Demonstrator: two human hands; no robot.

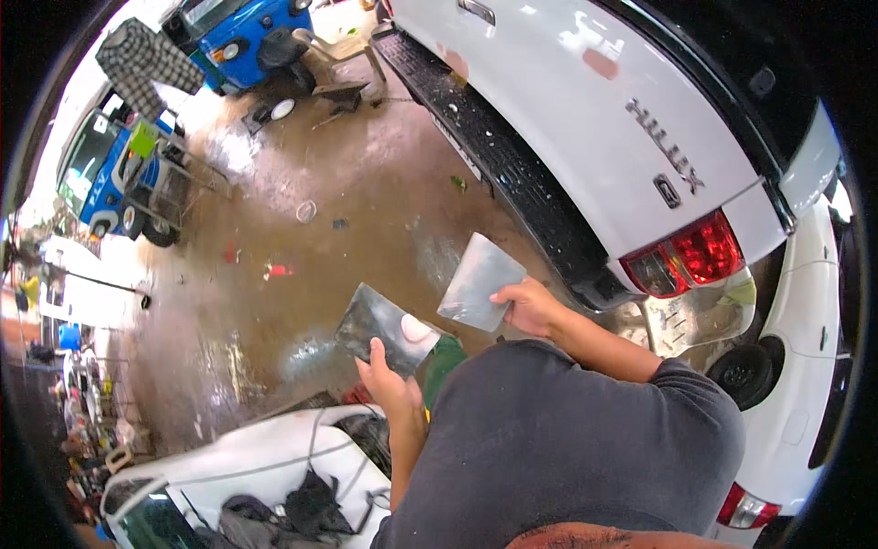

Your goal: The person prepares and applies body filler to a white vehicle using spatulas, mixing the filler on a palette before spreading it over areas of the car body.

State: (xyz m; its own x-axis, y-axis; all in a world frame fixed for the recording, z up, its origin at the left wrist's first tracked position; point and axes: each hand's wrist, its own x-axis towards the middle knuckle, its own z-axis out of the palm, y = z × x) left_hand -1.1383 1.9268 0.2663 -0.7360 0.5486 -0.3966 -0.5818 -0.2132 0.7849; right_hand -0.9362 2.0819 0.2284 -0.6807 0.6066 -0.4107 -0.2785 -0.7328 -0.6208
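2 hands, each with 1 plate in grip by its edge, broad floor ahead, bumper rightward.

Pale grey plate, red taillight

A dark grey short-sleeved T-shirt is worn, with green cloth below it.
The T-shirt's plain fabric is lightly creased, and the right arm is covered by its sleeve to about the elbow. Both forearms are left uncovered, as are the left hand and the right hand. Only a small patch of the green cloth is seen beyond the T-shirt's front edge.
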